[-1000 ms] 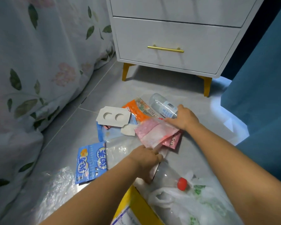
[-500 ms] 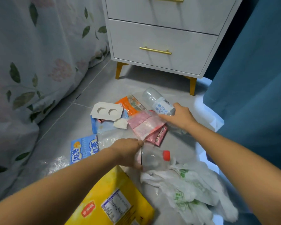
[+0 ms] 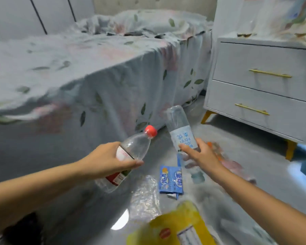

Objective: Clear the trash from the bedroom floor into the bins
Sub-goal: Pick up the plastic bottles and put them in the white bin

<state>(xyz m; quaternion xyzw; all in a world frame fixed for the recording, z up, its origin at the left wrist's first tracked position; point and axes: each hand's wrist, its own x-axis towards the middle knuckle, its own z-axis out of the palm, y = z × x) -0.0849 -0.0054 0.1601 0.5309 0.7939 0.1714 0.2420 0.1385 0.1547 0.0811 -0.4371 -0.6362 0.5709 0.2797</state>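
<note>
Floral cotton, pale grey with green leaves and faded pink blooms, covers the bed (image 3: pixel 78 71) that fills the left and centre of the view. A white nightstand (image 3: pixel 261 89) with two drawers, gold handles and yellow legs stands at the right. Between them runs the grey tiled floor (image 3: pixel 254 152), where trash lies scattered: a yellow snack bag (image 3: pixel 175 227) nearest the camera, crumpled clear plastic (image 3: pixel 145 197) just beside it, a blue wrapper (image 3: pixel 170 180) with white circles farther off, and blurred orange and pink packets (image 3: pixel 224 158) behind the right wrist. No bin is in view. The left hand (image 3: pixel 111 160) is wrapped around a clear plastic bottle (image 3: pixel 129 152) with a red cap, held off the floor and tilted up to the right. The right hand (image 3: pixel 200 152) grips a second clear bottle (image 3: pixel 181 131) by its lower half, base pointing upward, also lifted clear of the floor. Both bottles look empty and light, so a loose hold during the carry could let one slip and roll under the bed; stepping on the slick plastic underfoot could cause a skid. The second bottle's white label carries blue Chinese characters and Latin letters, upside down and too blurred to read; the first bottle's red-and-white label is unreadable, as is the blue wrapper's print.
</note>
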